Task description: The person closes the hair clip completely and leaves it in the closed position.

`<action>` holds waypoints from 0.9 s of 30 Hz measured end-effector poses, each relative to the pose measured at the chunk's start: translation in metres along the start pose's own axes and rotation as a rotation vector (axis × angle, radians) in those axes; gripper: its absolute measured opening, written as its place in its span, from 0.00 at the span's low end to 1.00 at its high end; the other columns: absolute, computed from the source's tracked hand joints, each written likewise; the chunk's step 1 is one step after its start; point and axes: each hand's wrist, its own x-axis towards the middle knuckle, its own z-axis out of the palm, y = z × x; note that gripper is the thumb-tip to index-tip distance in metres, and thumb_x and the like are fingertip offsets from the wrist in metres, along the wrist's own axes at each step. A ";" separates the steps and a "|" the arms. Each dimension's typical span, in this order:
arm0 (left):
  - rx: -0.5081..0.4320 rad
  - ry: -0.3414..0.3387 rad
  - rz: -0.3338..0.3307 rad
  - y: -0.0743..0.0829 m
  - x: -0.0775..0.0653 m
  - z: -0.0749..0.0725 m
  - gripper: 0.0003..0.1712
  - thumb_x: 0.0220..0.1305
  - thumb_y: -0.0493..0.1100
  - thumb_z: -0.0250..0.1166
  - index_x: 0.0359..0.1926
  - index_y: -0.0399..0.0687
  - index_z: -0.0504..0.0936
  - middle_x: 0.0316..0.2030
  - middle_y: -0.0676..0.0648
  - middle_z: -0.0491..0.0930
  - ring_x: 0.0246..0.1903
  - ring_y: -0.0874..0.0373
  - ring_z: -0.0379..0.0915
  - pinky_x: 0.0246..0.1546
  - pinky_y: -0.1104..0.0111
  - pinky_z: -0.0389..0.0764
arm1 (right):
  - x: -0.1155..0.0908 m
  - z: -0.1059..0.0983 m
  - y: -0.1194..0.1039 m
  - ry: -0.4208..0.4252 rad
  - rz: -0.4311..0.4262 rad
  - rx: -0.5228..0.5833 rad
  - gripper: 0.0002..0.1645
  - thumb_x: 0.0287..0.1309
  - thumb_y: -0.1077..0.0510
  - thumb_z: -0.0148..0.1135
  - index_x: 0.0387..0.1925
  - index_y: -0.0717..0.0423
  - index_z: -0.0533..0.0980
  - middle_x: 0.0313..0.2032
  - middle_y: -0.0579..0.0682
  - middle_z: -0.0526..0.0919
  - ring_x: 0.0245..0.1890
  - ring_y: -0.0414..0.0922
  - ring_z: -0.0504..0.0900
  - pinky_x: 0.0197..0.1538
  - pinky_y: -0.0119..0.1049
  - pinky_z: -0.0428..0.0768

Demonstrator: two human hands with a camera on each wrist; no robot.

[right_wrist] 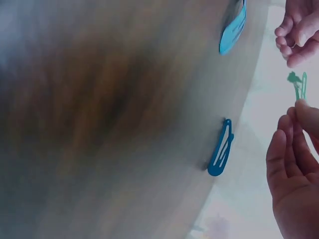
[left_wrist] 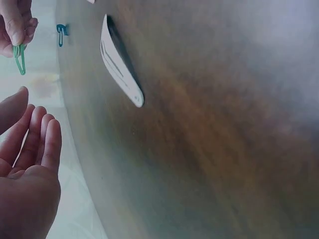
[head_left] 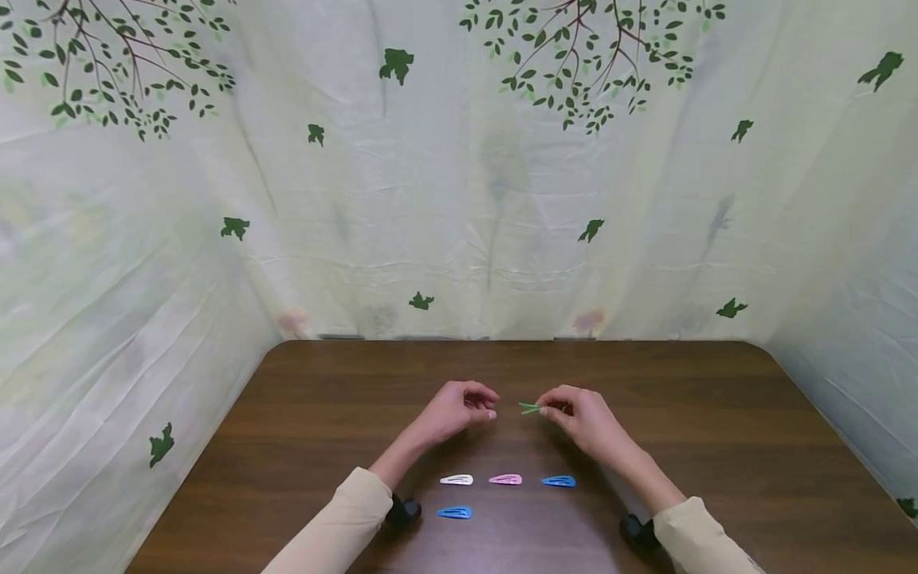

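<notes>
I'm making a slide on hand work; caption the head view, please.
Right hand pinches green clip near left hand; white clip, pink clip and two blue clips lie on the table.

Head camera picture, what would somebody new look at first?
Probably the bright green clip, pinched by the right hand, with the left hand facing it. Next, perhaps, the white clip, pink clip and blue clip in a row on the brown table, nearer the camera. Behind it all hangs a leafy, pale curtain.
</notes>
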 end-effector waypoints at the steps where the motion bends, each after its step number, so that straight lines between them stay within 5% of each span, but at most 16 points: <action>1: -0.003 0.000 0.004 0.001 -0.001 0.000 0.14 0.60 0.36 0.70 0.46 0.36 0.84 0.34 0.50 0.82 0.35 0.58 0.76 0.37 0.69 0.78 | -0.001 0.000 -0.001 0.014 -0.009 0.004 0.07 0.58 0.61 0.69 0.36 0.45 0.84 0.33 0.35 0.81 0.32 0.38 0.77 0.37 0.35 0.78; 11: -0.039 0.029 0.058 0.010 -0.018 -0.001 0.14 0.60 0.35 0.70 0.46 0.35 0.84 0.36 0.48 0.82 0.35 0.58 0.77 0.40 0.69 0.79 | -0.015 0.005 -0.014 0.153 -0.051 0.067 0.09 0.57 0.62 0.70 0.37 0.44 0.84 0.34 0.34 0.81 0.32 0.36 0.79 0.38 0.34 0.80; 21: -0.090 0.079 0.086 0.016 -0.038 -0.005 0.14 0.58 0.35 0.71 0.47 0.38 0.85 0.40 0.40 0.82 0.37 0.56 0.78 0.43 0.65 0.79 | -0.030 0.004 -0.030 0.167 -0.056 0.114 0.11 0.57 0.60 0.70 0.37 0.39 0.84 0.33 0.33 0.82 0.31 0.35 0.79 0.38 0.35 0.79; 27: -0.105 0.105 0.113 0.022 -0.052 -0.004 0.15 0.56 0.35 0.73 0.46 0.43 0.85 0.40 0.45 0.82 0.37 0.56 0.78 0.42 0.64 0.80 | -0.038 0.003 -0.037 0.161 -0.099 0.156 0.11 0.58 0.60 0.70 0.37 0.37 0.83 0.33 0.34 0.82 0.32 0.35 0.79 0.41 0.43 0.81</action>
